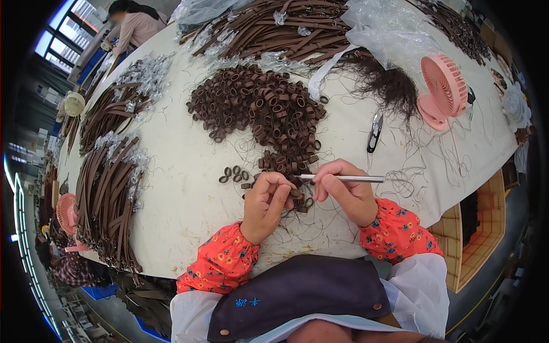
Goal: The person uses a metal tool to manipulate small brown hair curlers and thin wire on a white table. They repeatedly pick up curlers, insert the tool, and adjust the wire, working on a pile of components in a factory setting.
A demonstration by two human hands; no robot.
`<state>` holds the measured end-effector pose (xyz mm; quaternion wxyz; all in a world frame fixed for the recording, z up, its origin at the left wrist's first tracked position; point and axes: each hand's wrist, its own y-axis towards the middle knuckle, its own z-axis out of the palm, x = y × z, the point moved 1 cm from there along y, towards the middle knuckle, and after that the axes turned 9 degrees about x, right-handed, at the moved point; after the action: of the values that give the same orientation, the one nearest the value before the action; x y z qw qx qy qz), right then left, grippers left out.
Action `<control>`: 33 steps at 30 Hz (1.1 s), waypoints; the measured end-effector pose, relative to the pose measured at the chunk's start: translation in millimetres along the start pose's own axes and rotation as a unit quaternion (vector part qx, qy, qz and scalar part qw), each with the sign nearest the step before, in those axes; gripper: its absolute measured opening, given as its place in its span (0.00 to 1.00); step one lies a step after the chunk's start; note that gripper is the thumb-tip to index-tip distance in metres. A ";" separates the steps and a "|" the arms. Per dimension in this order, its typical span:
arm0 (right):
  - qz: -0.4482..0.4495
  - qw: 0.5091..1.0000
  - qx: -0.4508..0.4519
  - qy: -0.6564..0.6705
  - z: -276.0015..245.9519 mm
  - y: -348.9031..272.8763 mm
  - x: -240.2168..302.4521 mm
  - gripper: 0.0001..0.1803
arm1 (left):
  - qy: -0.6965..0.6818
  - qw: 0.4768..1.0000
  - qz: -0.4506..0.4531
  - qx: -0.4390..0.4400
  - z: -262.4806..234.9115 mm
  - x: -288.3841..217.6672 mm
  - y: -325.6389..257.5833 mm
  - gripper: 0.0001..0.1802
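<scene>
My right hand (pixel 342 188) is closed round a slim silver metal rod-shaped tool (pixel 366 179), held level, its left end pointing at my other hand. My left hand (pixel 264 206) pinches a small brown leather loop (pixel 295 194), mostly covered by the fingers. Just beyond both hands spreads a big heap of similar brown loops (pixel 257 103), its near end reaching my fingertips. Several loops (pixel 234 174) lie apart in a small group to the left of it. Loose dark threads (pixel 320 228) are strewn around and under my hands.
Black-handled thread snips (pixel 374 134) and a pink fan (pixel 443 88) stand to the right, near a tangle of dark thread (pixel 389 86). Brown straps (pixel 106 200) lie bundled at left, more straps (pixel 274 26) at the back. A yellowish basket (pixel 452 248) sits beside the table. Another person (pixel 136 26) works far left.
</scene>
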<state>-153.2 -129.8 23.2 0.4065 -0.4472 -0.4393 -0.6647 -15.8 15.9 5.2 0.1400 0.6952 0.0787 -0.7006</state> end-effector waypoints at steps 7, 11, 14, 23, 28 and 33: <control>-0.157 0.883 0.016 -0.442 11.5 9.5 0.6 0.19 | -0.017 0.999 0.008 -0.038 7.4 -2.1 0.3 0.05; -0.118 0.907 0.009 -0.405 8.4 8.1 2.4 0.18 | -0.015 0.999 0.016 -0.025 7.4 -3.3 0.9 0.05; -0.103 0.924 0.005 -0.369 6.6 8.3 -0.3 0.18 | 0.015 0.999 0.036 -0.013 6.6 0.7 0.2 0.05; -0.083 0.940 0.049 -0.326 8.5 7.9 2.9 0.18 | 0.136 0.989 0.051 -0.034 5.1 -0.3 -1.6 0.04; -0.157 0.906 0.060 -0.389 7.7 8.1 2.1 0.18 | 0.183 0.980 0.081 -0.023 5.7 -4.8 0.2 0.05; -0.140 0.923 0.019 -0.357 6.5 8.3 4.5 0.16 | 0.219 0.970 0.099 -0.021 7.0 -9.7 0.1 0.06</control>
<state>-145.1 -126.6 30.7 0.1340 -0.5811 -0.6261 -0.5024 -22.5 14.5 15.0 0.2025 0.8330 0.0525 -0.5123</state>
